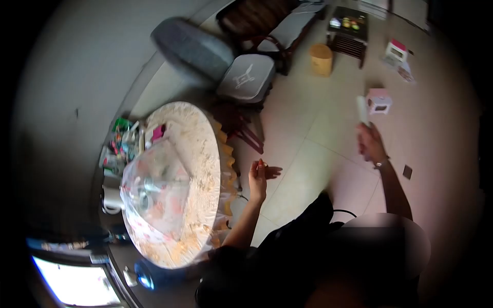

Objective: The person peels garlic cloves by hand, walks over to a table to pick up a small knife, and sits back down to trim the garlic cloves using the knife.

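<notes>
My right hand [372,141] is closed around the lower end of a long, pale, flat object [362,107] that points away from me. Blur hides what kind of object it is. My left hand [263,176] is raised beside the round table [205,154], with some fingers stretched out to the right and apart from the others. I make out nothing held in it. Past the right hand, a small pink and white box-like stand [379,100] sits on the floor.
A mesh food cover [159,185] stands on the cloth-covered table. Beyond it are a grey-topped stool [247,78], a wooden bench [257,20], a yellow bin [321,59] and a low dark table [348,28]. A lit screen [77,282] is at lower left.
</notes>
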Action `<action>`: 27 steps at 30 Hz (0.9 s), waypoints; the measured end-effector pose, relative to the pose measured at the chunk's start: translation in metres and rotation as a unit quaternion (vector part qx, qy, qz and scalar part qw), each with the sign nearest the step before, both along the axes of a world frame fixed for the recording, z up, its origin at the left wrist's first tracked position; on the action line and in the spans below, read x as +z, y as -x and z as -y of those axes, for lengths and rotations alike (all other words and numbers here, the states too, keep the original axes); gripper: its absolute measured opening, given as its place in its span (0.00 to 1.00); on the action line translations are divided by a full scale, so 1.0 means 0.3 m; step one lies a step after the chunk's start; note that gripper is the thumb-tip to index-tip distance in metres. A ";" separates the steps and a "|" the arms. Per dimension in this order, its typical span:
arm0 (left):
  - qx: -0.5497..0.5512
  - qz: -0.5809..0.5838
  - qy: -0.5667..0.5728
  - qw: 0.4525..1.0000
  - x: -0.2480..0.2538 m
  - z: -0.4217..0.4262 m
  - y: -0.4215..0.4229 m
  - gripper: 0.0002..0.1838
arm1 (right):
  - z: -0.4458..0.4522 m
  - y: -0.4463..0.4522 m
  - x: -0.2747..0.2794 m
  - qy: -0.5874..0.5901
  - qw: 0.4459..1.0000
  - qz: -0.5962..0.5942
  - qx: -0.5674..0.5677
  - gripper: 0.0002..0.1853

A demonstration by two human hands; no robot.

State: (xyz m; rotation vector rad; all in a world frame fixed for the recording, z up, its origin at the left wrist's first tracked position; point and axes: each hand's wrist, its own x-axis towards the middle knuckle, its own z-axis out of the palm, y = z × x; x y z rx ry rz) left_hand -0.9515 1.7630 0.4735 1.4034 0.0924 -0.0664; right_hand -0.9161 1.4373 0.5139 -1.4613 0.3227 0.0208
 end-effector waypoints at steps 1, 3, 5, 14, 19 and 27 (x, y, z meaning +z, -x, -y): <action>0.019 0.009 0.007 1.000 -0.013 0.005 -0.060 0.14 | 0.083 -0.020 -0.041 0.023 1.000 -0.011 0.007 0.10; -0.012 -0.012 0.061 0.998 -0.072 0.066 -0.115 0.13 | 0.177 -0.056 -0.100 0.099 0.991 -0.062 0.067 0.08; -0.127 -0.008 0.149 0.981 -0.124 0.188 -0.188 0.13 | 0.227 -0.077 -0.193 0.201 0.966 -0.083 0.141 0.15; 0.008 -0.092 0.397 0.913 -0.083 0.461 -0.426 0.06 | -0.168 -0.440 -0.139 0.239 0.782 0.288 0.499 0.29; 0.346 -0.116 0.225 0.904 -0.067 0.165 -0.345 0.08 | -0.408 -0.605 -0.074 0.185 0.677 0.137 0.699 0.34; 0.384 -0.235 -0.629 0.633 -0.181 -0.437 -0.243 0.06 | -1.016 -1.010 -0.142 0.186 0.560 0.304 0.748 0.18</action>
